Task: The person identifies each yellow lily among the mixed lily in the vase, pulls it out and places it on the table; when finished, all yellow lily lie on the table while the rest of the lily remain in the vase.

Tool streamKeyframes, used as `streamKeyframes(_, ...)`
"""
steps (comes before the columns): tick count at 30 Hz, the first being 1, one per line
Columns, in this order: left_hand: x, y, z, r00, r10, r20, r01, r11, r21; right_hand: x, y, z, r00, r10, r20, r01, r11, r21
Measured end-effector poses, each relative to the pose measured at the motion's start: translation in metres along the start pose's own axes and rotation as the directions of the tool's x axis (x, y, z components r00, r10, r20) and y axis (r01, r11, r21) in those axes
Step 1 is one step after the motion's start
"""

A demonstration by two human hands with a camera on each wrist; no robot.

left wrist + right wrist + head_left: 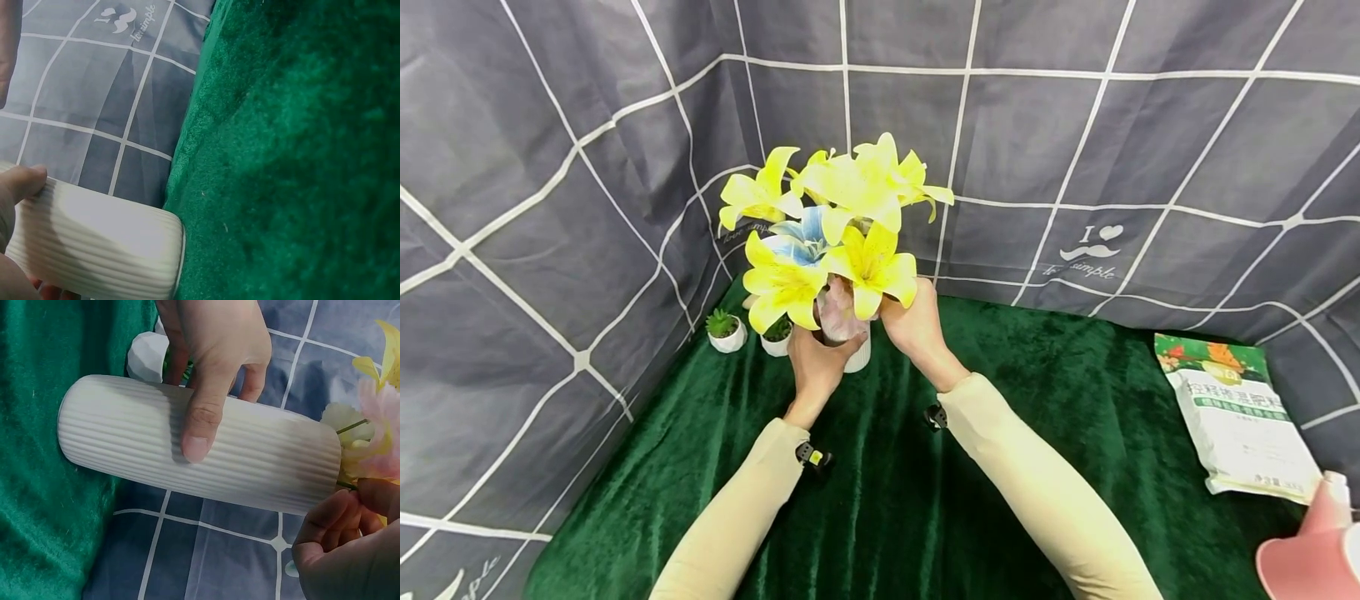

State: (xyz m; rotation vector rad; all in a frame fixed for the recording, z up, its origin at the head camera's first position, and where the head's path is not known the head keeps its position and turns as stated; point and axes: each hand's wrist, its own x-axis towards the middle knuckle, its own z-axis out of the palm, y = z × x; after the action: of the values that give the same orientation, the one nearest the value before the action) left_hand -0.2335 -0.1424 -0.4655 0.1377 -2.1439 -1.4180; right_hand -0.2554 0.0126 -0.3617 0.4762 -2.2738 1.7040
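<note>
A white ribbed vase (262, 450) stands upright on the green cloth. My left hand (818, 362) grips its side, with the thumb across the ribs in the right wrist view. Close by the mouth of the vase, my right hand (350, 540) pinches a green stem (347, 485) between thumb and fingertip. Above the vase spread several yellow lilies (871, 267), a blue lily (805, 237) and a pale pink flower (838, 310). These blooms cover the vase's top and part of both hands in the head view.
Two small potted succulents stand left of the vase, one plant (726, 331) farther out and another pot (777, 344) beside my left hand. A fertilizer bag (1240, 417) and a pink watering can (1311, 550) are at the right. Grey checked fabric (1022, 142) walls the green cloth (880, 500).
</note>
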Motion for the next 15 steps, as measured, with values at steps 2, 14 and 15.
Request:
streamKeyframes(2, -0.0001, -0.0003, 0.0001, 1.000, -0.010, -0.001, 0.010, 1.000, 0.000, 0.0001, -0.0010, 0.0010, 1.000, 0.020, 0.002, -0.020, 0.999, 0.030)
streamKeyframes(14, -0.0010, -0.0014, 0.0000, 0.999, -0.032, 0.001, 0.032, 0.999, -0.024, -0.0009, 0.0000, 0.0063, 0.997, 0.065, -0.042, -0.056, 0.983, 0.173)
streamKeyframes(15, -0.0011, -0.0014, 0.0001, 1.000, -0.030, -0.001, 0.030, 0.999, -0.025, -0.0011, -0.0007, 0.0066, 0.996, 0.075, -0.043, -0.064, 0.975, 0.215)
